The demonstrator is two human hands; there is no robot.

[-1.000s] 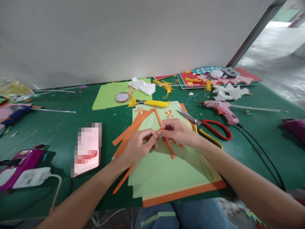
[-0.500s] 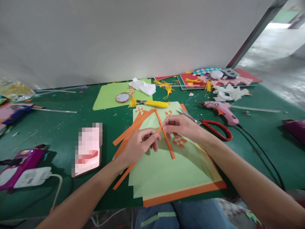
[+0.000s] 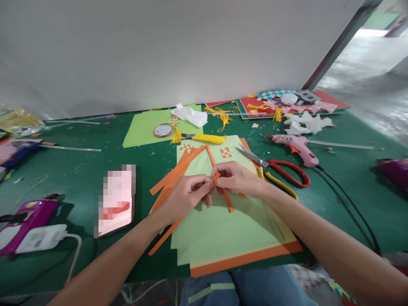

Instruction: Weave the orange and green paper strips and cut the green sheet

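Between my two hands is a short orange paper strip (image 3: 216,177), pinched by the fingertips of my left hand (image 3: 191,191) and of my right hand (image 3: 237,177). Below them a longer orange strip (image 3: 229,203) lies slantwise on a stack of pale green paper sheets (image 3: 219,238); my right fingers hide its middle. A small orange-and-white woven paper piece (image 3: 226,152) rests just beyond my right hand, and another woven piece (image 3: 185,147) lies farther left. Several wider orange strips (image 3: 170,178) spread out beside my left hand.
Red- and yellow-handled scissors (image 3: 261,162) lie right of the stack, with a pink glue gun (image 3: 296,146) and its cord beyond. A yellow cutter (image 3: 208,138) sits at the back. On the left are a phone (image 3: 116,202) and a purple power strip (image 3: 30,216). A wall (image 3: 159,51) stands behind.
My right hand has come down and closer to my left, uncovering the woven piece at the top of the stack. The short strip is now held between both hands' fingertips.
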